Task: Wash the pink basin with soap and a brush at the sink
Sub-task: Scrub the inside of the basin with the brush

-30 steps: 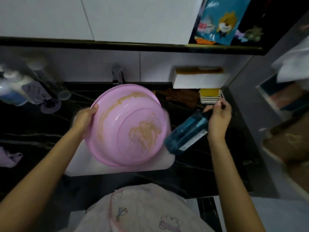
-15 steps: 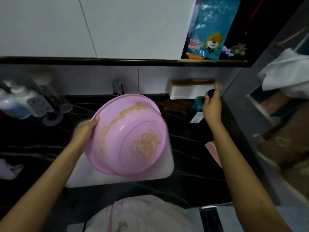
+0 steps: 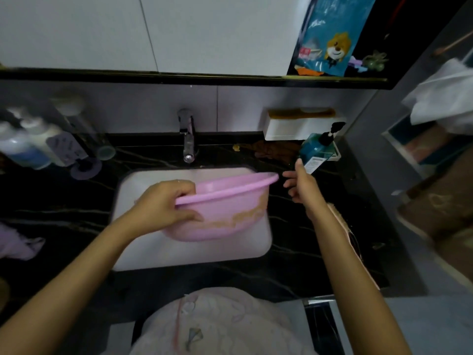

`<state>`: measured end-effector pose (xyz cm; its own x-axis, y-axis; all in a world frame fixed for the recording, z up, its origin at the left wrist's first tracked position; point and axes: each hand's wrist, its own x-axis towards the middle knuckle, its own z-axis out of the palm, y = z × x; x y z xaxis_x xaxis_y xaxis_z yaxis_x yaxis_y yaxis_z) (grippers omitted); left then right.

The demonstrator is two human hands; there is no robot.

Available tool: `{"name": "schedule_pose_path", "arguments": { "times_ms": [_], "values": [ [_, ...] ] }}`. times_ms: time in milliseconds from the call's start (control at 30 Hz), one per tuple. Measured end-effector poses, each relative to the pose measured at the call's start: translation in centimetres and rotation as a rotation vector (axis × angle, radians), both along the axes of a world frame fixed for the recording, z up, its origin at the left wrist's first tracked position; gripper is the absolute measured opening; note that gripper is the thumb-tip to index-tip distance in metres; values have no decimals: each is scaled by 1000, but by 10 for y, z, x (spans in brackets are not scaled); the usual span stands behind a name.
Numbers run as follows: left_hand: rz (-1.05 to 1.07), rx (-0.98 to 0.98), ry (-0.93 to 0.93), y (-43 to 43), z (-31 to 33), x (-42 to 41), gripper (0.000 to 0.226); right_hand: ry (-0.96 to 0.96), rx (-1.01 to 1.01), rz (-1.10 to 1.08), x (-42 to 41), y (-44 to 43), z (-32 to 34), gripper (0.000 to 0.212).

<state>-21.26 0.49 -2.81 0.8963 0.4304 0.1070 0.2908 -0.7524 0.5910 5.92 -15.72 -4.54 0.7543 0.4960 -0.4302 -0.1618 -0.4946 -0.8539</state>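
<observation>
The pink basin [image 3: 225,213] hangs over the white sink [image 3: 143,247], turned mouth up and slightly tilted, with brown soap smears on its outer wall. My left hand [image 3: 163,206] grips its near-left rim, fingers curled inside. My right hand [image 3: 302,185] hovers empty just right of the basin's rim, fingers loosely spread. The blue soap pump bottle [image 3: 318,149] stands on the counter behind that hand. A pinkish brush [image 3: 343,226] lies on the counter, mostly hidden by my right forearm.
A chrome tap [image 3: 188,137] stands behind the sink. A white wall box [image 3: 297,126] and a brown cloth [image 3: 276,148] sit at the back right. Bottles [image 3: 28,144] and a cup [image 3: 97,144] crowd the left counter, and a lilac cloth [image 3: 18,244] lies at the far left.
My right hand set the soap bottle down at the back right and came back toward the basin. My left hand turned the basin from bottom-facing-me to mouth up.
</observation>
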Motion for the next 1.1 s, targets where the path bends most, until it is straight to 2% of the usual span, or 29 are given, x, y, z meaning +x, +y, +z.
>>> {"name": "schedule_pose_path", "arguments": {
  "times_ms": [133,233,333,400,500,567,600,667,767,833,967,1033,1100],
  "values": [
    [-193,274,-13,-19,-3,-13,38,4,-175,170,-10,-10,-15,38],
    [-248,363,-20,-24,-7,-25,33,73,-194,183,-20,-18,-31,52],
    [-284,390,-56,-29,-9,-35,17,143,-181,253,-28,-22,-34,17],
    [-276,425,-67,-25,-12,-45,15,155,-186,268,-35,-22,-38,9],
    [-195,473,-54,-11,-21,-55,21,221,-131,262,-46,-20,-52,20],
    [-115,473,-14,-3,-34,-60,21,207,-107,235,-54,-18,-63,31],
    [-35,470,27,-2,-43,-60,29,191,-90,219,-56,-17,-67,33],
    [176,378,131,-7,-65,-62,61,181,-77,194,-60,-18,-76,38],
    [452,116,285,-24,-88,-68,116,175,-80,213,-69,-25,-89,39],
    [602,-114,316,-30,-97,-67,134,132,-74,220,-74,-28,-94,38],
    [751,-617,165,-29,-104,-63,137,-25,-92,219,-85,-28,-105,40],
    [689,-695,126,-30,-103,-65,131,-138,-91,209,-91,-31,-105,41],
    [716,-707,27,-27,-101,-66,123,-351,-126,166,-93,-34,-105,41]
  ]
}}
